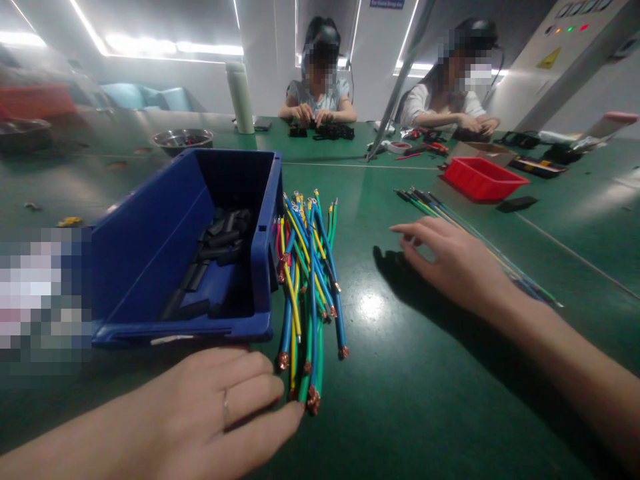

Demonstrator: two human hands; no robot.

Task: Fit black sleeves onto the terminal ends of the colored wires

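A bundle of blue, green and yellow wires (313, 267) lies beside the blue bin, ring terminals at the far ends and bare copper at many near ones. At the near end, my left hand (220, 407) is closed, its index fingertip against the end of a green wire (305, 387); the thumb is hidden. My right hand (450, 257) hovers over the table, thumb and fingers apart, holding nothing. Under and beyond it lie long thin wires with black ends (425, 200). Inside the blue bin (145, 227) are several black sleeve-like pieces (220, 247).
Across the green table (380, 413), two people (320, 87) work with their hands on small parts. A red tray (485, 180) stands at the right, a black piece (517, 204) beside it. A metal bowl (183, 139) and a pale bottle (240, 97) are behind the bin.
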